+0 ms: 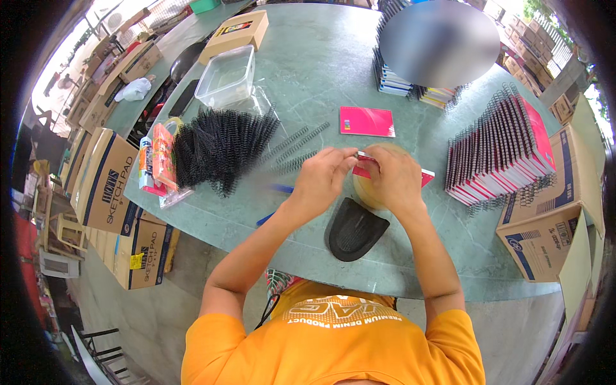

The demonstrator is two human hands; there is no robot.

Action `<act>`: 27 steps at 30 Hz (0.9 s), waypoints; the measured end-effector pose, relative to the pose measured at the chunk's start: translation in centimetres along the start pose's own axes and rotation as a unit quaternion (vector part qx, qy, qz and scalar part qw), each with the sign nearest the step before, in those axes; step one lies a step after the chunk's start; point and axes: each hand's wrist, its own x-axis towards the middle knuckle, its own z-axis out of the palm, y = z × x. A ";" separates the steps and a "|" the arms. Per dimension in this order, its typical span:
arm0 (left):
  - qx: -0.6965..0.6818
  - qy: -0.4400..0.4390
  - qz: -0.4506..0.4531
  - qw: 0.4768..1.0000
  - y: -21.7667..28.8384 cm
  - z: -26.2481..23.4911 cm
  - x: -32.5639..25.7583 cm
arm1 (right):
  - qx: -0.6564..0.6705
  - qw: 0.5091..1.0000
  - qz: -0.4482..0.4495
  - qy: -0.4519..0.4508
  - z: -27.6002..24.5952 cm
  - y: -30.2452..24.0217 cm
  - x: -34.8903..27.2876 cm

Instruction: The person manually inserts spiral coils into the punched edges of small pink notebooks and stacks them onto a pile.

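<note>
My left hand [323,182] has its thumb and fingers pinched at the near-left corner of a pink notebook [426,177]; whatever small thing lies between the fingertips is hidden. My right hand [396,178] grips the same notebook from above, covering most of it. Beneath this hand shows a round tan disc-like object [368,194]. Closer to me lies a black rubber shoe-sole-shaped pad [357,230]. Another pink notebook [366,122] rests flat beyond my hands. Several loose black spiral coils [296,146] lie left of them, beside a large heap of coils [221,146].
Spiral-bound pink notebooks [497,160] stand in a row at right, by an open carton [536,218]. More bound notebooks [393,82] are at the far side. A clear plastic tub [226,77] and a cardboard box [236,33] sit far left. Cartons [106,179] are stacked off the table's left edge.
</note>
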 end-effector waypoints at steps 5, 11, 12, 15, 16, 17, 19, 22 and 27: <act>-0.098 0.003 -0.092 0.991 0.6 0.3 -0.2 | 0.007 1.000 0.022 -0.009 -0.3 -0.3 0.1; -0.048 0.003 -0.040 0.998 0.7 -0.1 -0.5 | 0.000 0.998 0.058 -0.021 -0.2 -0.5 0.1; -0.037 -0.005 -0.033 0.999 1.0 -0.3 -0.4 | 0.002 0.999 0.047 -0.012 -0.2 -0.5 0.1; -0.027 -0.012 0.006 1.000 0.8 -0.3 -0.1 | 0.008 1.000 0.028 0.006 -0.1 -0.2 0.1; -0.027 -0.011 0.021 0.999 0.6 -0.3 0.1 | 0.009 0.999 0.032 0.006 -0.1 -0.1 0.1; -0.072 -0.013 -0.027 0.997 0.6 -0.1 0.2 | 0.010 0.999 0.036 0.004 -0.1 0.0 0.0; -0.163 -0.017 -0.123 0.979 0.7 0.5 0.5 | 0.016 0.999 0.035 0.002 -0.1 0.2 0.0; -0.171 -0.035 -0.250 0.952 1.2 -0.2 1.1 | 0.025 0.999 0.025 -0.011 -0.1 0.2 0.2; 0.045 0.091 0.103 0.989 -1.4 0.7 1.2 | 0.023 0.997 -0.063 -0.030 -0.5 -0.2 0.5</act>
